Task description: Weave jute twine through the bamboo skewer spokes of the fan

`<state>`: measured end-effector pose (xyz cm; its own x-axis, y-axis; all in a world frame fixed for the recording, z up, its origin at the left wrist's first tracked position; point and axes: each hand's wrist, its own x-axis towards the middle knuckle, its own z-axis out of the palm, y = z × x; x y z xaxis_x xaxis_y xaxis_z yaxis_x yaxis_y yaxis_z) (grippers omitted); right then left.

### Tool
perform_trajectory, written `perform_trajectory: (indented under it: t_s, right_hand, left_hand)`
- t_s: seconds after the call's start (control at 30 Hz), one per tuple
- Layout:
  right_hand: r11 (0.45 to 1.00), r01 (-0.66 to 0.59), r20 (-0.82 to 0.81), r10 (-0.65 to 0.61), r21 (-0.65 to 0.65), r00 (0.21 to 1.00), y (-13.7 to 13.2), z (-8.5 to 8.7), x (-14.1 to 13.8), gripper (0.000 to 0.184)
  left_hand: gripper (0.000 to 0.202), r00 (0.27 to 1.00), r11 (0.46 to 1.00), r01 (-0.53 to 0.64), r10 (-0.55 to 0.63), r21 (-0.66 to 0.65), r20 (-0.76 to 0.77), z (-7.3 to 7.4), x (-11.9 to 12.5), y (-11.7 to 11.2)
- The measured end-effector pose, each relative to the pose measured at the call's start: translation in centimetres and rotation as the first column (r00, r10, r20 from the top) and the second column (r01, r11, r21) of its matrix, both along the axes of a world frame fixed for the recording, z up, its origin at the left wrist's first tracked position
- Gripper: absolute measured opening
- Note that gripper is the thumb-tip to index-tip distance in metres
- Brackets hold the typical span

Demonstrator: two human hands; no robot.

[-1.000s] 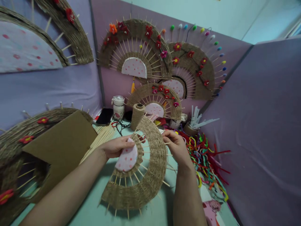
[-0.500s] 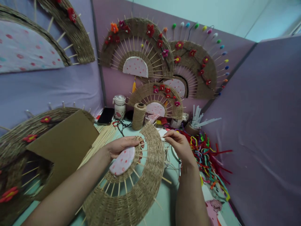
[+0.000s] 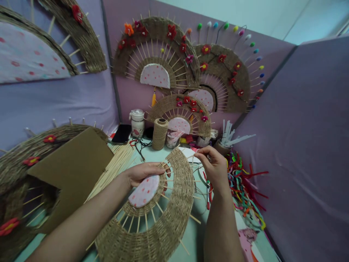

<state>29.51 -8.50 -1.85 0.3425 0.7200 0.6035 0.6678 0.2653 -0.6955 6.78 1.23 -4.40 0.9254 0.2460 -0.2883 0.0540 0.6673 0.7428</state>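
A half-round woven twine fan (image 3: 174, 203) with thin wooden ribs is tilted over the table. Its centre is a white half-disc (image 3: 143, 191) with pink dots. My left hand (image 3: 148, 173) grips the inner woven band near the upper end, thumb on top and fingers behind. Just beyond the fan's outer edge, my right hand (image 3: 214, 162) is pinched with thumb and forefinger together at the tip of a thin strand or stick. What exactly it holds is too small to make out. Loose grey twine (image 3: 200, 187) lies below that hand.
A twine spool (image 3: 160, 134), a lidded jar (image 3: 137, 123) and a phone (image 3: 121, 134) stand at the back. Thin sticks (image 3: 113, 167) and cut cardboard (image 3: 72, 174) lie left. Colourful pipe cleaners (image 3: 248, 193) are heaped right. Finished fans (image 3: 158, 29) lean on the purple panels.
My right hand has moved slightly right and away from the fan's edge. The fan and my left hand have shifted a little right and down in view.
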Motion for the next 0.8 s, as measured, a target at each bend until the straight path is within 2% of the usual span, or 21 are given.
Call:
perform_trajectory:
  t_s: [0.2, 0.33, 0.5, 0.67, 0.8]
  right_hand:
    - [1.000, -0.020, 0.000, 0.020, -0.021, 1.000, -0.2, 0.4, -0.2, 0.016]
    - [0.984, -0.134, -0.018, 0.133, -0.118, 0.991, -0.3, 0.3, 0.1, 0.015]
    - [0.930, -0.278, -0.156, 0.245, -0.243, 0.957, -0.6, 0.1, 1.2, 0.011]
    - [0.895, -0.383, -0.341, 0.295, -0.227, 0.892, 0.0, -0.8, 1.7, 0.011]
    - [0.857, -0.449, -0.385, 0.336, -0.254, 0.860, 0.6, -1.5, 1.5, 0.010]
  left_hand:
    - [0.023, 1.000, 1.000, 0.023, -0.023, 0.002, -0.003, -1.1, 0.3, 0.4]
    - [0.020, 0.999, 0.999, 0.031, -0.030, 0.039, -0.026, -1.5, 0.6, 0.2]
    - [0.016, 0.998, 0.994, 0.065, -0.063, 0.089, -0.028, -1.3, 0.8, -0.5]
    - [0.015, 0.997, 0.985, 0.071, -0.067, 0.158, -0.027, -0.8, 0.6, -0.8]
    - [0.016, 0.997, 0.974, 0.075, -0.069, 0.212, -0.037, -0.7, 0.5, -0.8]
